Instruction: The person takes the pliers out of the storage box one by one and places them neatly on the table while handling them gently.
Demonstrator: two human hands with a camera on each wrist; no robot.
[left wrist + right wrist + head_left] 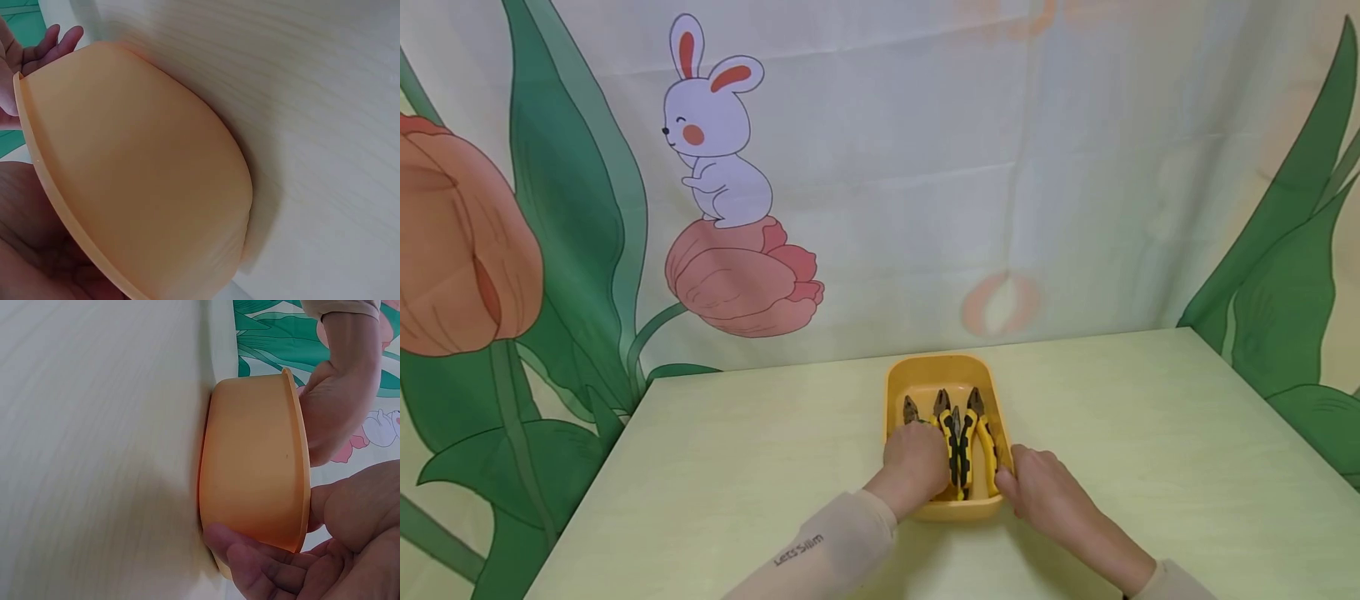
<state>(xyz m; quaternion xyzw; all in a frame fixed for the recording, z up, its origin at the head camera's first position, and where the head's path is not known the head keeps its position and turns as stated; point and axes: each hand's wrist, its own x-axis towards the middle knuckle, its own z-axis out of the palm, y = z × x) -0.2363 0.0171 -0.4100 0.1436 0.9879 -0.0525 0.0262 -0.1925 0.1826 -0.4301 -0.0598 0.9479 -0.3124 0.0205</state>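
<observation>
Several pliers with yellow-and-black handles lie in a yellow-orange plastic bin [936, 363], their metal heads toward its far end. My left hand [917, 458] reaches over the near left side of the bin and grips the leftmost pliers [910, 410]; the head juts out past the knuckles, while the handles are hidden under the hand. Beside it lie the middle pliers [950, 425] and the right-hand pliers [975, 417], with a slimmer tool partly visible between them. My right hand [1048, 492] holds the bin's right wall [256, 462], thumb inside the rim and fingers outside.
The bin stands on a pale wood-grain table [737, 467]. Behind the table hangs a printed cloth [880, 183] with a rabbit, tulips and green leaves.
</observation>
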